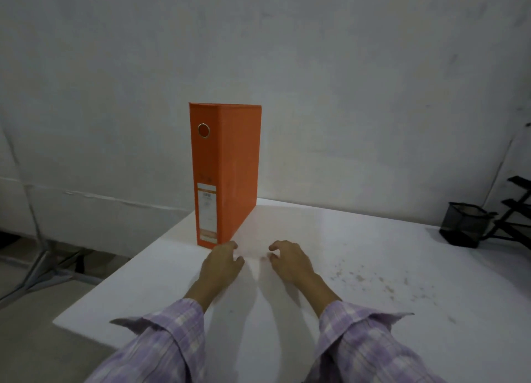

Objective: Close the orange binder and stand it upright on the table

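Observation:
The orange binder (227, 173) stands upright and closed on the white table (359, 311), near its far left edge, with its spine and label facing me. My left hand (222, 263) hovers just in front of the binder's base, fingers curled and apart, holding nothing. To its right, my right hand (290, 260) sits a short way from the binder, fingers loosely curled, empty too. Neither hand touches the binder.
A black mesh pen holder (464, 224) stands at the table's far right, with a black rack (517, 207) beside it. Brown specks (382, 279) dot the table right of my hands. The table's left edge drops to the floor, where a metal stand (37, 256) rests.

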